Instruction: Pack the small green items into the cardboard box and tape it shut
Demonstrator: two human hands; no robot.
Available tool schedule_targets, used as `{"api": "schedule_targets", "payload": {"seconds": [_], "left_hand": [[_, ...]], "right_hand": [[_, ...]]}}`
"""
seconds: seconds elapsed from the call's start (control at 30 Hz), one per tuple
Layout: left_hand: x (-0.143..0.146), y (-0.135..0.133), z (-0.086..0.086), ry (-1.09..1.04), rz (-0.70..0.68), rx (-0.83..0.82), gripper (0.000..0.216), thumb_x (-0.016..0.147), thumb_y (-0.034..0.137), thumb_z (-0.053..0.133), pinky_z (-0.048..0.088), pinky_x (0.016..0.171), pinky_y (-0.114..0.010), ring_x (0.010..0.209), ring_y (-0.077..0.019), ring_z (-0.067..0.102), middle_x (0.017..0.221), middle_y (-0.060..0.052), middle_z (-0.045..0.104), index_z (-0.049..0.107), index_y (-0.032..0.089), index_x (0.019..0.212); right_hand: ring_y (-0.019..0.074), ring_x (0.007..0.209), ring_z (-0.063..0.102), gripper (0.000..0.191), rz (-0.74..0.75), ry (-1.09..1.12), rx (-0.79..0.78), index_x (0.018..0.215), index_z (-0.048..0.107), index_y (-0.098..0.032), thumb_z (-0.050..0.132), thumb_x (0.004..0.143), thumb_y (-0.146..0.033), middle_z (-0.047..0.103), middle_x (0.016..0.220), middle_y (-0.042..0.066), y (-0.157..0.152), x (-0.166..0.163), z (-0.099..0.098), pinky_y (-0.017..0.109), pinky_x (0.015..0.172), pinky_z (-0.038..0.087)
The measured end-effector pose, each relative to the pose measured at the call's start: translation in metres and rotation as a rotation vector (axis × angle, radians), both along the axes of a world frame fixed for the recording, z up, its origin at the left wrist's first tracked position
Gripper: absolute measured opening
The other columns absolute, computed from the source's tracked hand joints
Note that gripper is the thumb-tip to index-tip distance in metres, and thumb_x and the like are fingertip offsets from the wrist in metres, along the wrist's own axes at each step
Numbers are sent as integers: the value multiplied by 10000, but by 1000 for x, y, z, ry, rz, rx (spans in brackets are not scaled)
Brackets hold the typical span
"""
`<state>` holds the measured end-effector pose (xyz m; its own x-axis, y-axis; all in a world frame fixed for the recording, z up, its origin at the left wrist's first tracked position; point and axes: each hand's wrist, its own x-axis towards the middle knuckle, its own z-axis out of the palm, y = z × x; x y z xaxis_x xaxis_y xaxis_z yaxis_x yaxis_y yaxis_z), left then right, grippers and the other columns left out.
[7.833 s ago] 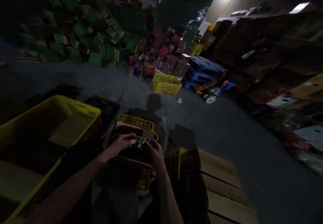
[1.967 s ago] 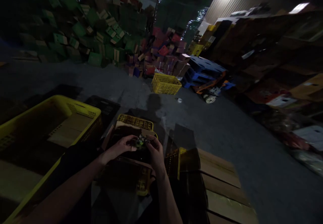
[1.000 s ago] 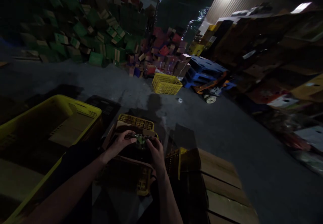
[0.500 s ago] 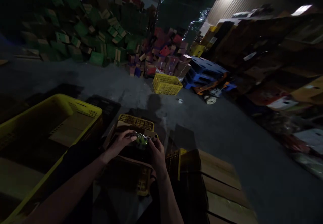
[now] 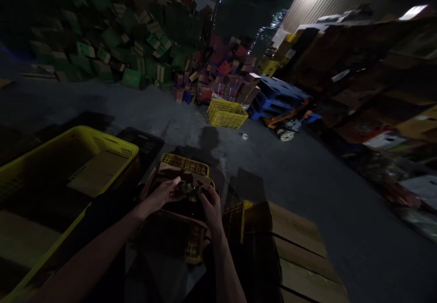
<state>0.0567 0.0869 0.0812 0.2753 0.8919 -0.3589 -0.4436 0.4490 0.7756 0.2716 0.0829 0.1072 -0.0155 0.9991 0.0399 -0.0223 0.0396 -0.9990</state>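
Note:
A small, shiny plastic pack with greenish contents (image 5: pixel 190 191) sits between my two hands, dim and blurred. My left hand (image 5: pixel 166 192) grips its left end, thumb uppermost. At the other end, the fingers of my right hand (image 5: pixel 210 201) are bent round the pack's edge. Both hands are over the mouth of a cardboard box (image 5: pixel 182 172), whose dark inside hides most of what it holds. This box rests on a yellow crate (image 5: pixel 194 248), with more yellow lattice (image 5: pixel 184 162) showing behind it.
A large yellow crate (image 5: pixel 82 132) with cardboard inside stands at left. Closed cartons (image 5: pixel 300 243) are stacked at right. Farther off are a yellow basket (image 5: pixel 227 114), blue pallets (image 5: pixel 278 91) on a pallet jack (image 5: pixel 287 127), and heaps of green boxes (image 5: pixel 131 77) and red boxes (image 5: pixel 223 68).
The plastic pack has tilted and sunk slightly into the box, catching less light. My left hand's thumb has lifted a little, and my right hand has barely shifted.

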Motion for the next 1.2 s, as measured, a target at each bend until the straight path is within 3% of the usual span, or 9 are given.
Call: {"api": "schedule_targets", "payload": {"seconds": [0.17,0.3,0.47,0.57,0.73,0.9,1.03,1.2], "left_hand": [[1,1,0,73,105,121,573,713,505,913,563,1021,-492,1183,-315,695,1230,-126,739,730,200,1162],[-1,1,0,148,113,153,570,723,477,895,566,1005,-445,1192,-299,679,1222,-104,717,714,224,1201],[-2,-2,5,200,77,256,843,780,382,837,530,1057,-450,1298,-305,620,1404,-125,637,481,287,1538],[-1,-3,11,231,68,313,934,789,319,815,455,1143,-457,1395,-314,550,1473,-133,612,382,273,1615],[0,-3,18,283,4,375,712,795,333,808,412,1190,-459,1366,-322,582,1392,-90,696,598,225,1467],[5,-4,12,200,48,258,605,758,409,869,493,1117,-486,1238,-327,663,1260,-106,753,716,181,1298],[7,-2,5,84,92,167,624,679,435,939,540,1070,-491,1133,-308,709,1159,-117,772,754,142,1198],[2,-2,11,169,88,239,518,700,451,924,570,1018,-446,1071,-303,725,1097,-86,788,798,155,1106]], "right_hand": [[331,1333,580,255,10,-19,-3,981,809,-255,814,768,-395,732,1323,62,1,2,0,442,1118,450],[312,1281,627,400,-22,111,-89,1156,777,-280,782,776,-407,747,1290,51,3,4,-6,435,1059,512],[283,1176,693,596,-65,229,-196,1333,671,-317,828,779,-469,734,1316,56,2,-1,-11,402,937,586],[280,1118,713,681,-56,219,-191,1336,662,-294,900,712,-427,758,1244,58,1,-2,-12,408,921,595],[264,1028,719,453,-3,187,-177,1113,757,-240,891,722,-427,780,1148,58,2,1,-13,374,882,590],[217,884,702,328,-53,262,-182,950,734,-234,902,710,-382,769,947,15,3,2,-14,316,794,573],[196,883,683,321,-64,286,-154,908,722,-237,922,686,-356,757,952,1,2,1,-13,290,798,558],[211,925,688,319,-31,298,-171,973,749,-236,890,745,-408,770,1012,25,2,0,-7,301,820,557]]}}
